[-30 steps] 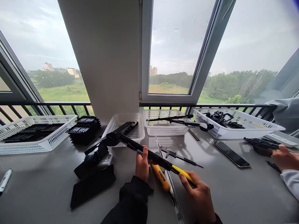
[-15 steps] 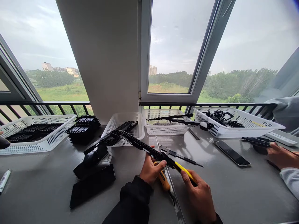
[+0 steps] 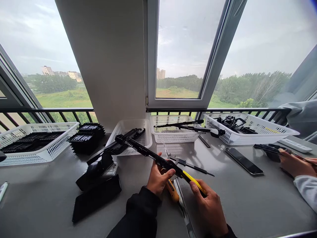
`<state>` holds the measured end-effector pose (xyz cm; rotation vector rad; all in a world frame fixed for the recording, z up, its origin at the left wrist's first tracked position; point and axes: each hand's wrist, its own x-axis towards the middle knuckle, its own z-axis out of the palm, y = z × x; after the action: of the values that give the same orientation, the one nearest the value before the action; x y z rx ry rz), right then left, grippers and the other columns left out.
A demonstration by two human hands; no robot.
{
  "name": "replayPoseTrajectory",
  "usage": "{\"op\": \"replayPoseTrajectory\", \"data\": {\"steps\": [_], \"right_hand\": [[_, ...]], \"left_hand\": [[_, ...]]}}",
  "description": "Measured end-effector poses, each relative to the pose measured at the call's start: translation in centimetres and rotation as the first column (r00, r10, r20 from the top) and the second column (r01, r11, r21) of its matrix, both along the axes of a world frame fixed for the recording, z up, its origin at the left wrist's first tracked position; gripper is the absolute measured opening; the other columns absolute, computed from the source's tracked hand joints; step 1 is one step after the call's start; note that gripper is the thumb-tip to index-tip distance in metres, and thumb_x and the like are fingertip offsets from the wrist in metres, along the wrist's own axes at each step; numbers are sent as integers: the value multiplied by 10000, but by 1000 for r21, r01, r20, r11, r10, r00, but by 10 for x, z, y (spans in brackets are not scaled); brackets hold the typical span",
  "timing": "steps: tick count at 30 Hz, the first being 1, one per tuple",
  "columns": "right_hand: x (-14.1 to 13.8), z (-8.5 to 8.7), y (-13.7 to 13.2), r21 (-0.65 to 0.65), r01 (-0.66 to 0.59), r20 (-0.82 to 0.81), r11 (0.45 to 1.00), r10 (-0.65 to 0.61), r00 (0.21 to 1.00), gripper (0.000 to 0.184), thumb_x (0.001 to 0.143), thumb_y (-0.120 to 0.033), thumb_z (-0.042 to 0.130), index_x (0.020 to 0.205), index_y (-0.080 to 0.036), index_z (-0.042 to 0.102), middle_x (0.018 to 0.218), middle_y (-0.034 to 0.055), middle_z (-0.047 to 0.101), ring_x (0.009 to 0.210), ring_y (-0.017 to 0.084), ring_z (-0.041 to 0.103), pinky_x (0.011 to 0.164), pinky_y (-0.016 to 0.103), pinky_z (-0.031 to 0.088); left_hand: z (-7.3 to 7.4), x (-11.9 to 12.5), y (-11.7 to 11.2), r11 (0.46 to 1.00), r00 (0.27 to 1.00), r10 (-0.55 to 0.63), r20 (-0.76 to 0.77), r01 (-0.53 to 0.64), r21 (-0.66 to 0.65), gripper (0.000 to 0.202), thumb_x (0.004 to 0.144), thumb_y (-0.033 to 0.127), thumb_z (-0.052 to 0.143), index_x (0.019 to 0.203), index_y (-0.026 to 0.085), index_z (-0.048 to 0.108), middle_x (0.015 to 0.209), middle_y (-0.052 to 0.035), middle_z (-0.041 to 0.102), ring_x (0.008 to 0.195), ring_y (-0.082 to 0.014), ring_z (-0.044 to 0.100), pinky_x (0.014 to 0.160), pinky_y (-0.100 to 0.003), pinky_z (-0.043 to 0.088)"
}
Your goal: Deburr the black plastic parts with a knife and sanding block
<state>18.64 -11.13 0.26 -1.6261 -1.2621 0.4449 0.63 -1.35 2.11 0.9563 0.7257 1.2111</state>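
Note:
My left hand (image 3: 158,177) is closed around the near part of a long, narrow black plastic strip (image 3: 145,151), thumb on top. The strip slants up and away to the left, its far end over a white basket. In my right hand (image 3: 210,202) is a yellow ribbed-handled utility knife (image 3: 192,179), gripped at its rear and laid along the strip's near end; its blade cannot be made out. Under my hands lie an orange-handled tool (image 3: 172,192) and a long metal strip (image 3: 185,210). A caliper (image 3: 192,165) rests just beyond them.
White baskets (image 3: 52,150) of black parts line the window side, beside a dark stack (image 3: 86,138). Left of my arm is a black phone (image 3: 97,198); another phone (image 3: 244,161) lies to the right. A co-worker's hand (image 3: 296,163) works at the far right.
The whole view has shifted slightly left. Both my hands keep the same holds, with the knife still against the black strip. The co-worker's hand on the right has shifted a little.

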Motion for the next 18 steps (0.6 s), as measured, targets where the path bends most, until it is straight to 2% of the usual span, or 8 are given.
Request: {"op": "replayPoseTrajectory", "data": {"steps": [4, 7, 10, 13, 18], "right_hand": [[0, -1, 2, 74, 96, -3, 993, -96, 995, 574, 920, -736, 590, 939, -213, 823, 1034, 97, 790, 984, 292, 746, 869, 314, 579], [0, 0, 1, -6, 38, -26, 999, -38, 999, 613, 934, -760, 550, 956, -206, 811, 785, 60, 760, 742, 257, 718, 686, 301, 567], [0, 0, -1, -40, 22, -41, 999, -23, 999, 646, 934, -793, 517, 916, -207, 788, 620, 21, 668, 579, 225, 632, 531, 286, 479], [0, -1, -1, -47, 9, -60, 999, -12, 998, 659, 939, -808, 501, 892, -207, 767, 602, 15, 643, 557, 215, 602, 502, 280, 440], [-3, -3, -1, -40, -99, -105, 994, 94, 990, 665, 946, -813, 516, 871, -195, 747, 614, 19, 640, 542, 197, 571, 513, 277, 436]], "left_hand": [[-1, 1, -2, 999, 999, -36, -5, 36, -6, 1040, 657, 323, 988, 1504, 227, 391, 1163, -89, 750, 1076, -258, 749, 1018, -424, 584], [-4, 3, -3, 999, 999, -48, -16, 48, 3, 1064, 650, 305, 991, 1524, 241, 387, 1114, -71, 742, 1031, -266, 753, 942, -417, 609], [-8, 5, -3, 999, 999, -39, -29, 39, 9, 1056, 653, 307, 990, 1524, 240, 397, 1126, -72, 716, 1008, -254, 744, 914, -399, 612], [-10, 4, -1, 999, 999, -32, -40, 33, 25, 992, 681, 347, 978, 1498, 244, 425, 1188, -86, 708, 1030, -247, 731, 930, -396, 603], [-5, 1, 1, 997, 997, -56, -58, 59, 51, 749, 710, 434, 957, 1330, 224, 592, 1266, -119, 725, 1084, -270, 697, 962, -397, 562]]}}
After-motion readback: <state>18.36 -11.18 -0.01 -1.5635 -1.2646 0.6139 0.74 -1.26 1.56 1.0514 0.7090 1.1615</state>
